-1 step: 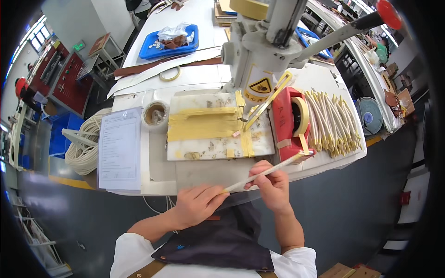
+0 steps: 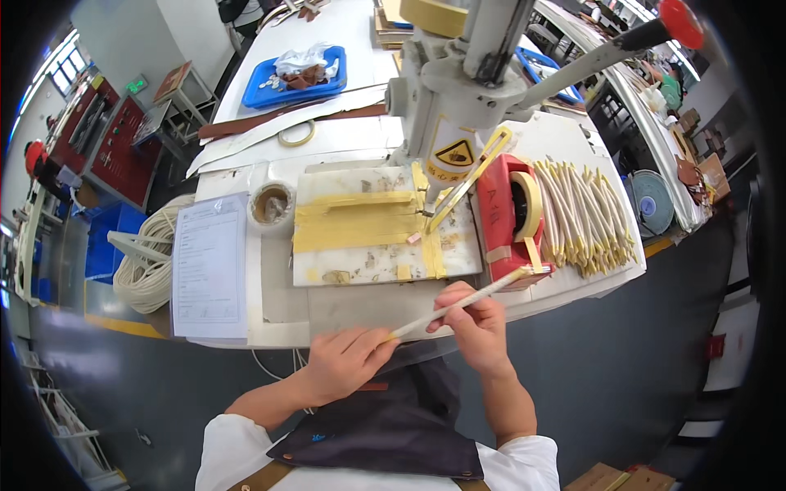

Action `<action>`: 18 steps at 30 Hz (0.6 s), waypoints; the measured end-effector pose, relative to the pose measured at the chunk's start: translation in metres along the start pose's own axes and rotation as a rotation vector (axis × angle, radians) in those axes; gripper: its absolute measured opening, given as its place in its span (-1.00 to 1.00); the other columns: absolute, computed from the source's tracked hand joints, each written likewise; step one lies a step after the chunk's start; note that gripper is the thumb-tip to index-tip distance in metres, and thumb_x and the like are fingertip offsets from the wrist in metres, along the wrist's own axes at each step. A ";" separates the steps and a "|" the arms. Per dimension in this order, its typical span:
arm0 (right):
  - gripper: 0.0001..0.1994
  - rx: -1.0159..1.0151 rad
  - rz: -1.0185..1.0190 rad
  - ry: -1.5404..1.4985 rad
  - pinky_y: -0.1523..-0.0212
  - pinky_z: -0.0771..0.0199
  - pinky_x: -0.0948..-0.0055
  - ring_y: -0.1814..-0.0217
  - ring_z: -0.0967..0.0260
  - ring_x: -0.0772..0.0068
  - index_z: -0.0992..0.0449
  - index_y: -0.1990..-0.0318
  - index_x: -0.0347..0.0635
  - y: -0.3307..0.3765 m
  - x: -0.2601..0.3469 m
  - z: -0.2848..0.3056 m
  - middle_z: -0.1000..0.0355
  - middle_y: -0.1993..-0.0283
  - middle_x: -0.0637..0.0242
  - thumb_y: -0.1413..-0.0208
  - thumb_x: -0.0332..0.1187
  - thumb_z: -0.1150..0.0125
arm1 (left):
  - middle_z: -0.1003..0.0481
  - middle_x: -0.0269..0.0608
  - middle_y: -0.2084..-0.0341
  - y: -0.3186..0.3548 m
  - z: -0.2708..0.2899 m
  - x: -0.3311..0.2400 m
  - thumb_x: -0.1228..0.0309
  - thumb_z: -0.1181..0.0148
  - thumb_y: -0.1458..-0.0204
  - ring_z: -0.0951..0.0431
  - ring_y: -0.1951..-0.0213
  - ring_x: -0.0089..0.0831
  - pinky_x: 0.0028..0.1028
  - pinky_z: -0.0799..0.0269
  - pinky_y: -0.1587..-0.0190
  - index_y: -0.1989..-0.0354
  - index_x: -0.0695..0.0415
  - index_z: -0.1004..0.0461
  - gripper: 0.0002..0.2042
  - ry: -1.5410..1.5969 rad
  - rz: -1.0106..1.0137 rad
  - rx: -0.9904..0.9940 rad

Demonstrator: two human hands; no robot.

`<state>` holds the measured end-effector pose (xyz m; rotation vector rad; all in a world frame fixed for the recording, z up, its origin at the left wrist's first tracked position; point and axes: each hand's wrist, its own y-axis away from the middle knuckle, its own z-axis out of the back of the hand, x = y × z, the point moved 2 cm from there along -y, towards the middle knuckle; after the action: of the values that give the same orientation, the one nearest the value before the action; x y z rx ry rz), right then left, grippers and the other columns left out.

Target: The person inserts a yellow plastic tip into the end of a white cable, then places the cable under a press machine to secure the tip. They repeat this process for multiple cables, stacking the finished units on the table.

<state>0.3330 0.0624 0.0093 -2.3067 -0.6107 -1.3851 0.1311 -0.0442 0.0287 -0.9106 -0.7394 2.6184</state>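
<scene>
Fingers of both the left hand (image 2: 344,360) and right hand (image 2: 475,323) pinch a slanted cream cord (image 2: 458,304)

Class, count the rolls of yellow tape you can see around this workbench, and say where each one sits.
3: one roll in the red dispenser, one atop the press, one thin ring lying behind the board. Others may be hidden.

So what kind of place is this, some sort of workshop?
Most likely a factory assembly bench. A hand-lever press stands on the white worktable, a red tape dispenser sits beside a pile of taped cord pieces, and a coil of white cord hangs at the left.
</scene>
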 end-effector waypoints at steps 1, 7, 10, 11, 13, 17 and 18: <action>-0.80 -0.009 -0.022 0.000 0.10 -0.64 0.37 0.13 -0.57 0.34 -0.57 -0.03 -0.42 -0.004 -0.003 -0.002 -0.47 0.04 0.16 -0.35 -0.53 -0.13 | -0.53 -0.23 0.54 0.003 -0.002 0.002 0.46 -0.41 -0.07 -0.51 0.60 -0.38 -0.43 -0.40 0.56 0.19 0.18 -0.63 -0.84 -0.084 -0.030 0.015; -0.69 -0.282 -0.047 0.137 0.19 -0.61 0.48 0.30 -0.52 0.51 -0.50 -0.16 -0.47 -0.045 -0.009 0.006 -0.55 0.23 0.25 -0.32 -0.51 -0.19 | -0.57 -0.19 0.41 -0.003 0.007 0.012 0.49 -0.35 -0.10 -0.55 0.54 -0.32 -0.38 -0.43 0.53 0.13 0.18 -0.61 -0.83 0.013 0.277 0.051; -0.58 -0.377 -0.022 0.305 0.25 -0.59 0.59 0.34 -0.49 0.64 -0.43 -0.26 -0.49 -0.065 -0.010 0.013 -0.55 0.25 0.34 -0.29 -0.51 -0.24 | -0.54 -0.12 0.45 -0.017 0.025 0.013 0.51 -0.35 -0.11 -0.55 0.52 -0.27 -0.35 -0.43 0.49 0.09 0.17 -0.62 -0.80 0.162 0.428 0.022; -0.58 -0.394 -0.007 0.383 0.27 -0.58 0.59 0.36 -0.48 0.65 -0.42 -0.26 -0.51 -0.073 -0.008 0.015 -0.55 0.28 0.35 -0.29 -0.51 -0.24 | -0.54 -0.12 0.44 -0.024 0.027 0.018 0.51 -0.34 -0.11 -0.56 0.50 -0.26 -0.36 -0.44 0.46 0.09 0.17 -0.62 -0.81 0.130 0.359 0.002; -0.57 -0.410 0.009 0.535 0.30 -0.56 0.59 0.39 -0.47 0.66 -0.41 -0.26 -0.54 -0.088 -0.006 0.014 -0.54 0.33 0.37 -0.28 -0.51 -0.24 | -0.54 -0.12 0.41 -0.034 0.025 0.030 0.51 -0.32 -0.12 -0.58 0.46 -0.24 -0.35 -0.48 0.42 0.09 0.16 -0.62 -0.82 0.052 0.262 -0.031; -0.63 -0.473 -0.021 0.848 0.37 -0.50 0.50 0.42 -0.50 0.55 -0.49 -0.17 -0.42 -0.111 -0.012 0.028 -0.55 0.39 0.30 -0.23 -0.52 -0.26 | -0.52 -0.18 0.39 -0.044 -0.006 0.065 0.51 -0.29 -0.12 -0.59 0.40 -0.25 -0.34 -0.51 0.36 0.11 0.16 -0.62 -0.83 -0.081 0.107 -0.076; -0.65 -0.489 0.027 0.910 0.35 -0.51 0.45 0.44 -0.50 0.48 -0.50 -0.15 -0.41 -0.114 -0.009 0.024 -0.56 0.40 0.27 -0.22 -0.52 -0.27 | -0.51 -0.19 0.39 -0.043 -0.011 0.070 0.52 -0.28 -0.11 -0.59 0.39 -0.26 -0.34 -0.52 0.35 0.12 0.16 -0.61 -0.83 -0.107 0.078 -0.076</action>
<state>0.2851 0.1683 0.0019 -1.6403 0.0581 -2.5026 0.0886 0.0240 0.0099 -0.8418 -0.8519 2.7422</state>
